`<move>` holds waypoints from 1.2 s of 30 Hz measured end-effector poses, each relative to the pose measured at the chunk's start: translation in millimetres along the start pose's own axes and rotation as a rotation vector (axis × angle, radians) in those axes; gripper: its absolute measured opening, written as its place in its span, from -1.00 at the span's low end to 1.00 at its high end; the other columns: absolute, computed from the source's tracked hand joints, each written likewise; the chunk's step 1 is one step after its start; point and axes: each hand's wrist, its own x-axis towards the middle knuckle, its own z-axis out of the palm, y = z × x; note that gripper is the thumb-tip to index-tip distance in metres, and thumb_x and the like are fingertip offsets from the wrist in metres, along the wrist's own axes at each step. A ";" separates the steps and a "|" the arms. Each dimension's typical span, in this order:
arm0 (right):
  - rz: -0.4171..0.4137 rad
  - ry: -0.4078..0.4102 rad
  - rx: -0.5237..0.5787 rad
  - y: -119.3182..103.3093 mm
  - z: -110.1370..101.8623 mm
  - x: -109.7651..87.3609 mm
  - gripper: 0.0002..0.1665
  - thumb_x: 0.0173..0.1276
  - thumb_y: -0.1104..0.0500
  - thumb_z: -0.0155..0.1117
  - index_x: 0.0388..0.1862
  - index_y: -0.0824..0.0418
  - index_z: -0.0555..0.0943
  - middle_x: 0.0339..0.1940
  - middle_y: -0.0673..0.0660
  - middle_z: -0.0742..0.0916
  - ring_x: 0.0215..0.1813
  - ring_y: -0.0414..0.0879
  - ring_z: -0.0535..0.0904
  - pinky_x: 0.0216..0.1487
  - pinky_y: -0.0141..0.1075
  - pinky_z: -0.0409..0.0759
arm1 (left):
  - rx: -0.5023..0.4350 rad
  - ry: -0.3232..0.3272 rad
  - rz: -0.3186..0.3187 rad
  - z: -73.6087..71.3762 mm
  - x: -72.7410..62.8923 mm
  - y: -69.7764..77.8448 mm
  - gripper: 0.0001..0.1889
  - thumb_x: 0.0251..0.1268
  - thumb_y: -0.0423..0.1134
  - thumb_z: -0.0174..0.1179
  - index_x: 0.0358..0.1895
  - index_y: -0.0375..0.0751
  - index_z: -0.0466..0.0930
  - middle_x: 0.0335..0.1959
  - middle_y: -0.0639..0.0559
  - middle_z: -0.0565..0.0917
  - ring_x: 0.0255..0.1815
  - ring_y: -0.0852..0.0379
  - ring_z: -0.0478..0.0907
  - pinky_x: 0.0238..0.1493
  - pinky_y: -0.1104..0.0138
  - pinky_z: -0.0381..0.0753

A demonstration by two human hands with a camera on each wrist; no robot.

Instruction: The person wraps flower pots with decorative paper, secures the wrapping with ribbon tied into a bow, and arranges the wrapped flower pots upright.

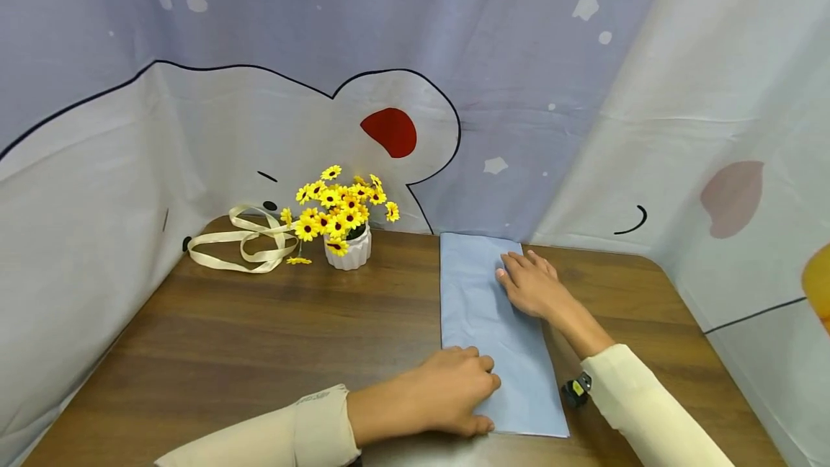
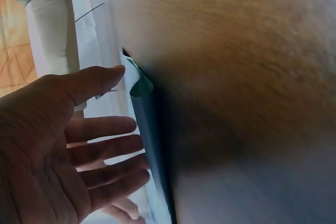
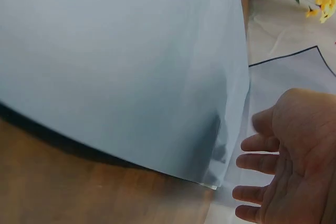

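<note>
A light blue sheet, folded into a long strip, lies lengthwise on the table right of centre; whether it is paper or cloth I cannot tell. Over its near left edge is my left hand, palm down. In the left wrist view the fingers of that hand extend toward the sheet's folded edge, where one layer curls at the end. My right hand is at the far right part of the sheet. The right wrist view shows this hand with spread fingers by a corner of the sheet.
At the back left stands a white ribbed pot of yellow flowers. Left of it lies a loosely looped cream ribbon. A printed curtain hangs behind and around the wooden table. A small black device is by the right sleeve.
</note>
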 end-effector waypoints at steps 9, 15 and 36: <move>-0.012 -0.003 0.004 27.4 5.4 32.4 -0.33 0.83 0.11 0.02 0.75 0.40 0.33 0.75 0.47 0.44 0.75 0.51 0.33 0.66 0.45 0.38 | -0.065 -0.036 -0.054 5.0 8.7 3.4 -0.63 0.30 0.32 0.59 -0.23 0.14 0.84 -0.31 0.28 0.71 -0.30 0.33 0.59 -0.37 0.39 0.71; -0.016 0.032 -0.009 83.2 44.6 76.5 -0.28 0.84 -0.02 0.08 0.75 0.35 0.36 0.74 0.41 0.47 0.73 0.43 0.39 0.69 0.31 0.43 | -0.029 0.018 -0.063 7.5 13.3 7.0 -0.56 0.21 0.37 0.63 -0.44 0.14 0.77 -0.47 0.28 0.71 -0.42 0.31 0.60 -0.39 0.38 0.70; 0.021 0.141 0.032 116.3 62.4 110.9 -0.50 0.56 -0.07 0.52 0.24 0.26 0.83 0.30 0.38 0.79 0.36 0.42 0.71 0.35 0.29 0.71 | 0.018 0.135 -0.080 25.0 16.9 5.8 -0.66 0.12 0.29 0.67 -0.50 0.26 0.75 -0.53 0.37 0.63 -0.51 0.36 0.55 -0.44 0.42 0.63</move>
